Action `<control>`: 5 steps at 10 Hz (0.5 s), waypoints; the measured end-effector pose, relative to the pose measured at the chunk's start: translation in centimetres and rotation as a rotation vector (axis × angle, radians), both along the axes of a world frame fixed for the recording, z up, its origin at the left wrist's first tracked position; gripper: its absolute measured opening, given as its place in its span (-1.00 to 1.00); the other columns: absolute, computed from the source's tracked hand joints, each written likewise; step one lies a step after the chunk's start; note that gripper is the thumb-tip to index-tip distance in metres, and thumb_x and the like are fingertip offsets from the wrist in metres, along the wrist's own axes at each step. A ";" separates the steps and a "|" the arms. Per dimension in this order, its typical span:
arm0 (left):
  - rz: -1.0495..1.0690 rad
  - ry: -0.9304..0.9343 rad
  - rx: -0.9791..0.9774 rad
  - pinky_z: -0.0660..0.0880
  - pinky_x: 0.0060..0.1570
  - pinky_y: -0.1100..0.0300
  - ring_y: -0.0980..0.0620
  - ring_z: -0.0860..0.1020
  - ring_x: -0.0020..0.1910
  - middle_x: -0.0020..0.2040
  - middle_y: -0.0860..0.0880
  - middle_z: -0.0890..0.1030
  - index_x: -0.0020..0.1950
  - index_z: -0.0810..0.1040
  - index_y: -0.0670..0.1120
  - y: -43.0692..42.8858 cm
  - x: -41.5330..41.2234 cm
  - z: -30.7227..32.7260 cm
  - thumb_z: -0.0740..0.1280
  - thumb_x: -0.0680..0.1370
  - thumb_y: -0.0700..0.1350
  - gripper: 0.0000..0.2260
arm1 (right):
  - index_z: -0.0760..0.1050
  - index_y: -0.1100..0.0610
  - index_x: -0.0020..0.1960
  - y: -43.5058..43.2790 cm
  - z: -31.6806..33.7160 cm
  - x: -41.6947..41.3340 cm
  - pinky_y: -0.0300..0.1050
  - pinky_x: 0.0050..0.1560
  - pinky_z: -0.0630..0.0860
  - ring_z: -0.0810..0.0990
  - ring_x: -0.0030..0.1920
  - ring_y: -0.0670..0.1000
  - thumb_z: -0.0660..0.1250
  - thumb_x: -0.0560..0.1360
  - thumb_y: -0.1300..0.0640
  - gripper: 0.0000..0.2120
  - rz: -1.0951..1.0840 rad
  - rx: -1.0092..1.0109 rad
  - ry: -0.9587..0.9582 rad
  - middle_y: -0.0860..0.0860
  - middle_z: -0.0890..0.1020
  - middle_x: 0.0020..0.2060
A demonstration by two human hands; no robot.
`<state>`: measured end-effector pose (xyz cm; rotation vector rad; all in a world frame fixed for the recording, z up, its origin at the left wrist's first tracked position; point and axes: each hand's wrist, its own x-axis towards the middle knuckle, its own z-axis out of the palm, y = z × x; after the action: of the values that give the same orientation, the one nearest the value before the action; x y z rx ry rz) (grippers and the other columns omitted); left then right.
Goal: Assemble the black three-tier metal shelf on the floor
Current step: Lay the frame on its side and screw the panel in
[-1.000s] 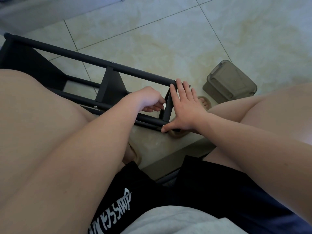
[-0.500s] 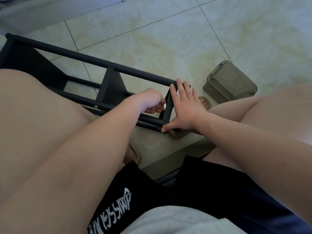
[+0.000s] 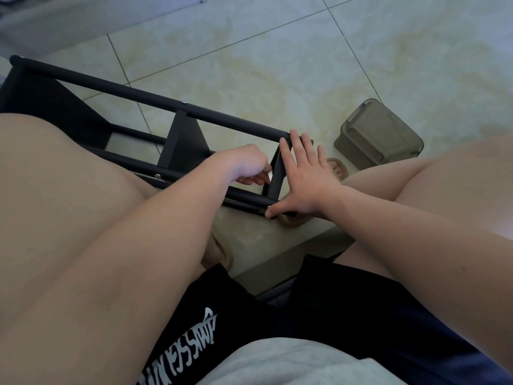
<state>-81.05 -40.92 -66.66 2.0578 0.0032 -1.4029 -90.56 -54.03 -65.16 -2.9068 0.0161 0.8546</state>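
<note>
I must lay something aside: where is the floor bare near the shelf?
Free: the floor tiles beyond the far rail, left of the lidded box; a smaller patch between the legs, below the near rail. Crowded: the end panel, where the left hand and right hand meet.

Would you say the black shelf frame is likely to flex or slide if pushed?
Probably stiff: the black shelf frame is tubes braced by panels. It may slide on the glossy tiled floor, perhaps why the right hand lies flat against its end.
</note>
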 end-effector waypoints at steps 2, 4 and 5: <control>-0.076 -0.021 -0.003 0.47 -0.20 0.23 0.15 0.61 -0.18 -0.23 0.09 0.70 0.04 0.56 -0.10 0.5 0.1 0.4 0.17 0.68 -0.15 -0.83 | -0.41 0.13 0.61 -0.1 -0.2 0.1 0.28 0.57 -0.27 -0.42 0.58 0.20 0.35 0.11 -0.65 0.51 0.002 -0.002 0.001 0.13 -0.40 0.58; -0.161 -0.051 0.025 0.46 -0.21 0.23 0.17 0.60 -0.18 -0.31 0.15 0.68 -0.06 0.56 -0.06 1.0 0.4 0.6 0.17 0.67 -0.18 -0.80 | -0.43 0.12 0.61 -0.2 -0.4 0.1 0.28 0.57 -0.26 -0.42 0.58 0.20 0.33 0.11 -0.66 0.50 0.008 -0.007 0.002 0.13 -0.41 0.58; -0.216 -0.063 0.030 0.46 -0.22 0.23 0.17 0.60 -0.19 -0.30 0.15 0.69 -0.11 0.57 -0.05 1.4 0.5 0.6 0.18 0.66 -0.19 -0.77 | -0.43 0.12 0.60 -0.2 -0.4 0.1 0.28 0.57 -0.27 -0.42 0.58 0.20 0.33 0.11 -0.66 0.51 0.007 -0.008 0.004 0.12 -0.41 0.58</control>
<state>-80.54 -39.52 -66.03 2.1791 -0.2325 -1.4716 -90.47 -54.28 -65.55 -2.9145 0.0091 0.8632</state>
